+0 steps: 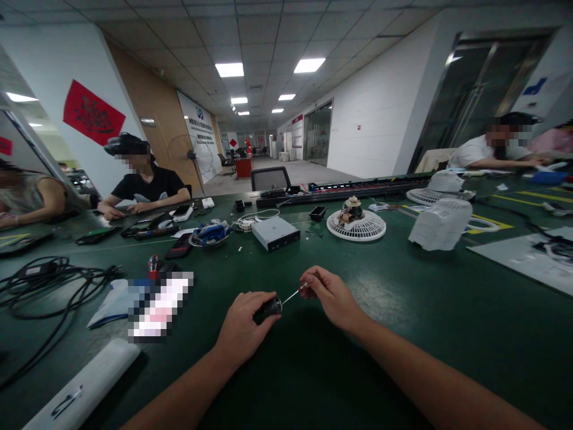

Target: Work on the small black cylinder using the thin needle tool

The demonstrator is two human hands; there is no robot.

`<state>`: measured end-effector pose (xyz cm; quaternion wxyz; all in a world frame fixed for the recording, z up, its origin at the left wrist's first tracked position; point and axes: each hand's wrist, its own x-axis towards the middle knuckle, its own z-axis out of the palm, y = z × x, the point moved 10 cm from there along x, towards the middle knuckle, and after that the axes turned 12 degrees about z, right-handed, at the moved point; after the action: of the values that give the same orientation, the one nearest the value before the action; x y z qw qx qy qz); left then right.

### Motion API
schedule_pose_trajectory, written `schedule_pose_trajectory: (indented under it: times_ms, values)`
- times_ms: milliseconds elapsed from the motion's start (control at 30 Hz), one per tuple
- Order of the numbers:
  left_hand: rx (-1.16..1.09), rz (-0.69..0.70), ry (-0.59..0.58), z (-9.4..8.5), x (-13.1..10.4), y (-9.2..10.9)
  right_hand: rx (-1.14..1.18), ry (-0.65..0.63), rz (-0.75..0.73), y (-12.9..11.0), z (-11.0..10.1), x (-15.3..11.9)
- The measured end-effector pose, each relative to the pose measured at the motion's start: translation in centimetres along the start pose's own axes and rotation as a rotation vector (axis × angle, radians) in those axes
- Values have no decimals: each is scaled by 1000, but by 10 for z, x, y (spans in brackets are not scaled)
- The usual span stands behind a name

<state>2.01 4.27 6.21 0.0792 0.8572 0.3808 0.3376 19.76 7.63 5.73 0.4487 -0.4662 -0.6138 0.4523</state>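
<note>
Low over the green table, my left hand (240, 325) is closed around a small black cylindrical part (269, 309), whose open-looking round end faces right. My right hand (332, 298) pinches the reddish handle of a screwdriver (304, 289). The thin metal shaft slants down to the left and meets the end of the black part; whether its tip sits in a screw cannot be seen. Just beyond both hands lies a flat silver-grey optical drive (275, 232). A white fan grille with a motor on it (356, 226) rests farther right.
Coiled black cables (58, 292), a white long case (85, 382) and a pixelated bright rectangle (163, 307) lie left. A bowl with blue items (209, 233) stands behind. White fan housing (441, 224) and a white panel (528, 257) are right. People (143, 185) sit across the green table (403, 298).
</note>
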Motion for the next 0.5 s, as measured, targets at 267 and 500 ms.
schedule_pose_trajectory:
  times_ms: [267, 500]
  values:
    - [24, -27, 27, -4, 0, -5, 34, 8, 19, 4, 0, 1]
    - [11, -41, 7, -2, 1, -5, -37, 24, -32, -5, 1, -4]
